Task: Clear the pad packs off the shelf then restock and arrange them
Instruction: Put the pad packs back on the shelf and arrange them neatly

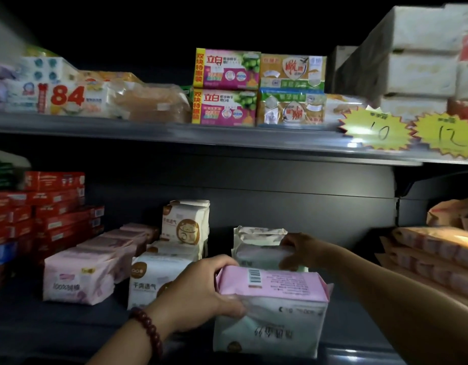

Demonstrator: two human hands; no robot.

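The left hand's fingers [227, 302] curl around the near left end of a pink and white pad pack [271, 309], thumb on its pink top, gripping it; a dark red bead bracelet [148, 330] circles that wrist. The right hand's fingers [289, 259] close over the top of a pale green and white pack [256, 248] just behind the pink one. Both packs sit at the front of the lower shelf [56, 320]. To the left stand white packs with brown print [154, 277] in a row, then pink-lilac packs [77, 280], then red boxes [51, 206]. The upper shelf [175, 131] carries soap boxes [226, 86] and yellow star price tags [375, 131].
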